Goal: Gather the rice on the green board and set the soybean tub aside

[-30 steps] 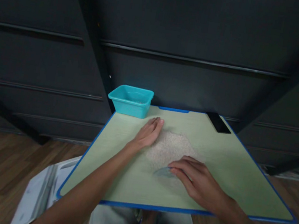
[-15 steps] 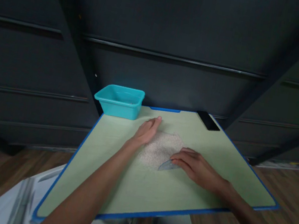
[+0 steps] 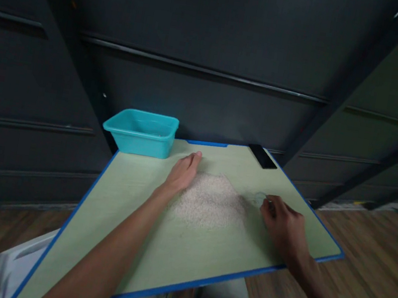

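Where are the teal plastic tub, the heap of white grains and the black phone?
teal plastic tub (image 3: 136,140), head view, front wall.
heap of white grains (image 3: 207,202), head view, middle of the heap.
black phone (image 3: 262,156), head view, middle of its flat face.

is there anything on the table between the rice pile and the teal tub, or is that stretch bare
Only the left hand. It lies flat along the left edge of the rice pile, fingertips pointing toward the teal tub at the far left corner. Otherwise the green table between them shows bare.
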A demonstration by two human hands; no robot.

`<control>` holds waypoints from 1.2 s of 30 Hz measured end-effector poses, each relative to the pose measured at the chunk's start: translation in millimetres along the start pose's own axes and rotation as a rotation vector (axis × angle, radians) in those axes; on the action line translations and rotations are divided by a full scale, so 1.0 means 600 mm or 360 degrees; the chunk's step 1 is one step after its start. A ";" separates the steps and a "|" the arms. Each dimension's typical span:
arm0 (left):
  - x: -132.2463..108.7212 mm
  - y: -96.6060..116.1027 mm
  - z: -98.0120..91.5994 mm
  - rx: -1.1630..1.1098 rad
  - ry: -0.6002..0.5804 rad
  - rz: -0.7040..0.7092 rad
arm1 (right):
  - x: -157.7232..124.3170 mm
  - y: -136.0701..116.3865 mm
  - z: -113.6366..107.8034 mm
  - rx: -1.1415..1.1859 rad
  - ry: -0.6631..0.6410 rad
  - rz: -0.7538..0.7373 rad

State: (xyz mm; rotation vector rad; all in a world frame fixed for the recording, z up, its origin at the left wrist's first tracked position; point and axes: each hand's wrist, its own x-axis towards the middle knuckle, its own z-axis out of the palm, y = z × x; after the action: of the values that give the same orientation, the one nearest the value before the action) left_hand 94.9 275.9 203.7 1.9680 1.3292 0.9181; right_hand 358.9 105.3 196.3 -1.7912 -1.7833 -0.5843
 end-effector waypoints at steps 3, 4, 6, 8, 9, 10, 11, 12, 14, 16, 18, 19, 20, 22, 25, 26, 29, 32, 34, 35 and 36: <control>0.001 -0.001 0.001 -0.0015 0.0019 0.0006 | 0.007 -0.047 0.006 0.0015 -0.0030 -0.0059; 0.001 -0.002 0.001 -0.0007 0.0021 0.0013 | 0.012 -0.063 0.007 0.0027 -0.0044 -0.0087; 0.001 -0.004 0.001 0.0018 0.0020 0.0037 | 0.022 -0.090 0.011 0.0051 -0.0066 -0.0139; 0.000 -0.004 0.000 0.0012 0.0003 0.0071 | 0.029 -0.106 0.017 0.0069 -0.0080 -0.0168; -0.001 -0.004 0.000 -0.0006 -0.0014 0.0085 | 0.032 -0.108 0.021 0.0076 -0.0088 -0.0169; -0.002 -0.004 0.000 -0.0027 -0.0029 0.0093 | 0.034 -0.106 0.023 0.0083 -0.0087 -0.0158; -0.003 -0.004 0.000 -0.0041 -0.0047 0.0099 | 0.035 -0.100 0.025 0.0096 -0.0081 -0.0133; -0.004 -0.004 0.000 -0.0047 -0.0063 0.0105 | 0.037 -0.091 0.024 0.0122 -0.0069 -0.0099; -0.005 -0.004 0.000 -0.0042 -0.0089 0.0117 | 0.037 -0.065 0.013 0.0230 -0.0047 -0.0021; -0.006 -0.005 0.000 -0.0032 -0.0107 0.0138 | 0.035 -0.034 -0.010 0.0453 -0.0114 0.0007; -0.003 -0.007 -0.002 -0.0028 -0.0130 0.0153 | 0.030 -0.008 -0.042 0.0682 -0.0233 -0.0006; 0.001 -0.010 -0.004 -0.0038 -0.0146 0.0156 | 0.026 0.001 -0.059 0.0767 -0.0346 -0.0061; 0.006 -0.012 -0.005 -0.0060 -0.0170 0.0159 | 0.021 0.007 -0.074 0.0838 -0.0469 -0.0168; 0.020 -0.017 -0.006 -0.0104 -0.0274 0.0202 | 0.011 0.012 -0.095 0.0936 -0.0724 -0.0319; 0.051 -0.022 -0.001 -0.0068 -0.0518 0.0353 | 0.000 0.006 -0.095 0.0973 -0.0892 -0.0460; 0.060 -0.022 0.003 -0.0044 -0.0598 0.0404 | 0.000 0.003 -0.089 0.0971 -0.0893 -0.0491; 0.081 -0.013 0.016 -0.0031 -0.0764 0.0487 | 0.011 -0.003 -0.059 0.0976 -0.0845 -0.0567; 0.083 0.005 0.030 -0.0085 -0.0925 0.0574 | 0.036 -0.008 -0.030 0.0957 -0.0829 -0.0618; 0.077 0.017 0.039 -0.0170 -0.1010 0.0617 | 0.054 -0.013 -0.016 0.0944 -0.0836 -0.0626; 0.073 0.021 0.043 -0.0224 -0.1012 0.0610 | 0.062 -0.016 -0.012 0.0947 -0.0841 -0.0627; 0.070 0.025 0.046 -0.0277 -0.0979 0.0586 | 0.070 -0.019 -0.009 0.0959 -0.0855 -0.0626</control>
State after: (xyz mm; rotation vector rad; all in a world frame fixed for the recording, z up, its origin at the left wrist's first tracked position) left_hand 136.4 307.9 208.3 2.1454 0.5375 0.4869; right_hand 349.4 133.6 228.5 -1.2437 -2.3622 0.3274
